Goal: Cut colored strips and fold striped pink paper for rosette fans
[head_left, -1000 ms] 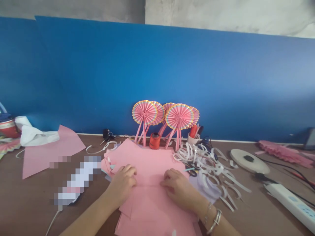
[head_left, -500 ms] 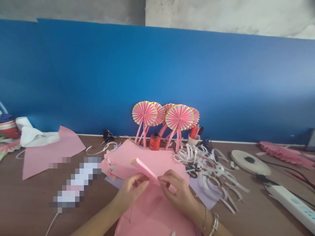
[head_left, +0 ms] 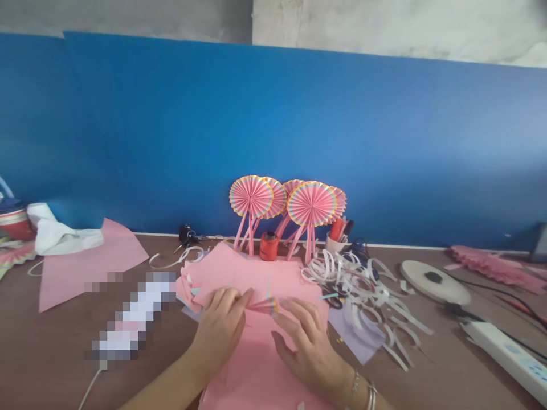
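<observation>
A narrow pleated pink paper strip (head_left: 264,306) with a rainbow-coloured end lies over pink paper sheets (head_left: 256,364) in front of me. My left hand (head_left: 220,324) is closed on the strip's left part, its thumb pointing along it; the fingertips are partly hidden. At the coloured end, my right hand (head_left: 305,336) is open, fingers apart and bent, very close to the strip. Whether its fingertips touch the strip, I cannot tell. Behind both hands stand several round pink pleated paper fans (head_left: 311,204) on pink sticks.
Beside the fans sits a red spool (head_left: 269,247). Curled white paper strips (head_left: 354,279) heap up at right, near a round white disc (head_left: 436,282) and a power strip (head_left: 513,356). Another pink sheet (head_left: 85,273) and a white cloth (head_left: 68,236) lie left. A blue panel (head_left: 273,119) closes the back.
The raised, tilted pleated strip has come down onto the sheets, its coloured end now pointing right. My left hand has turned palm down over it; my right fingers have spread and come off it.
</observation>
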Available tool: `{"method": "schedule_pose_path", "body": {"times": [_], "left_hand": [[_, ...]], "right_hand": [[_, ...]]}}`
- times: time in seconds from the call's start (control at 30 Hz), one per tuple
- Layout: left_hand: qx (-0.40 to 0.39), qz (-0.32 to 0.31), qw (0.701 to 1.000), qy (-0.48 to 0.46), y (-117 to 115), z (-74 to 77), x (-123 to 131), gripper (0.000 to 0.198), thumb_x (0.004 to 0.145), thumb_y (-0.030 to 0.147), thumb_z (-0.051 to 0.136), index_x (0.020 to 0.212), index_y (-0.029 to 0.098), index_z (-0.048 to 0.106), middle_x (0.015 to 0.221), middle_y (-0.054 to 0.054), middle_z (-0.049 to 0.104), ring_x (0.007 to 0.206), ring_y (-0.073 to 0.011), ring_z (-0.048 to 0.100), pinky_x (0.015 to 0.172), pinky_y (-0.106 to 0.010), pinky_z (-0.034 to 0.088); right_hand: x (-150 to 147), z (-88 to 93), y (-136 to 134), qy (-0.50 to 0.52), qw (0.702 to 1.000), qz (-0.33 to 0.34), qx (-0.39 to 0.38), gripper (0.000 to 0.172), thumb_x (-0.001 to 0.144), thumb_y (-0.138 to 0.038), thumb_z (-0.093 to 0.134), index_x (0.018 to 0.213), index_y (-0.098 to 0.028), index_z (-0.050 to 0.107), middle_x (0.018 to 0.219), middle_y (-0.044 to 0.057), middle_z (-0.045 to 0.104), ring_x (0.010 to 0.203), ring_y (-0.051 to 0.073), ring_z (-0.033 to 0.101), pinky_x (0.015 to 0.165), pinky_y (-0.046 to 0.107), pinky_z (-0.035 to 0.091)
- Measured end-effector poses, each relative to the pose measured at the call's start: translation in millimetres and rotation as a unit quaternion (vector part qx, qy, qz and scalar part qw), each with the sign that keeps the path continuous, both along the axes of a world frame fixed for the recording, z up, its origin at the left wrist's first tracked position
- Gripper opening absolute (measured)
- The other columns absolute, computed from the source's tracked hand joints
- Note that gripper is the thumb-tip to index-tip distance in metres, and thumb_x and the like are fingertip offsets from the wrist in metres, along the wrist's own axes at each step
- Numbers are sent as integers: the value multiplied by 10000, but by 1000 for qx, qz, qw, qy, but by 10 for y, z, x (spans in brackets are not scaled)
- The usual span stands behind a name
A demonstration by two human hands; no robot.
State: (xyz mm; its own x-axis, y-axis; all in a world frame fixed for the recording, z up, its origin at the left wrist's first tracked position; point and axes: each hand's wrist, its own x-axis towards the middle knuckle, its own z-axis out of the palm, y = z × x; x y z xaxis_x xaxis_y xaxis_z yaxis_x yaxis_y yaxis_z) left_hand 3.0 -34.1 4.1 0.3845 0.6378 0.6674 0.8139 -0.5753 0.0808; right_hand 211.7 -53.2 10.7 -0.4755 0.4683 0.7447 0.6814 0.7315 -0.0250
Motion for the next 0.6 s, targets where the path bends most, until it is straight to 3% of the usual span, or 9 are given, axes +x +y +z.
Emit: {"method": "schedule_pose_path", "body": {"times": [0.13, 0.3, 0.43, 0.6], "left_hand": [[-21, -25, 995, 93, -9, -109, 113, 336, 876, 73, 352, 1137, 146, 549, 843, -55, 541, 799, -212, 474, 758, -368, 379], [-114, -27, 976, 186, -12, -201, 168, 271, 890, 96, 395, 1105, 140, 555, 847, -62, 546, 826, -226, 487, 782, -392, 391], [-206, -25, 956, 206, -31, -157, 132, 288, 867, 53, 409, 1100, 139, 554, 902, -83, 560, 869, -243, 506, 750, -376, 416], [-293, -8, 939, 180, -66, -46, 38, 277, 828, -13, 366, 889, 152, 580, 910, -79, 574, 848, -230, 518, 728, -349, 428]], "right_hand": [[-33, -56, 69, -83, 995, -24, -40, 367, 819, -111, 518, 1176, -194, 517, 1222, 95, 530, 1175, 269, 398, 956, 450, 317], [14, -163, 188, -105, 985, -40, -128, 154, 833, -104, 520, 859, -208, 631, 934, 57, 602, 911, 208, 490, 795, 365, 327], [93, -175, 224, -184, 962, -45, -199, 163, 837, -118, 513, 847, -203, 651, 807, 58, 594, 785, 201, 484, 682, 339, 303], [163, -140, 205, -177, 940, -76, -280, 185, 812, -65, 463, 836, -175, 610, 841, 53, 595, 791, 190, 499, 719, 326, 327]]}}
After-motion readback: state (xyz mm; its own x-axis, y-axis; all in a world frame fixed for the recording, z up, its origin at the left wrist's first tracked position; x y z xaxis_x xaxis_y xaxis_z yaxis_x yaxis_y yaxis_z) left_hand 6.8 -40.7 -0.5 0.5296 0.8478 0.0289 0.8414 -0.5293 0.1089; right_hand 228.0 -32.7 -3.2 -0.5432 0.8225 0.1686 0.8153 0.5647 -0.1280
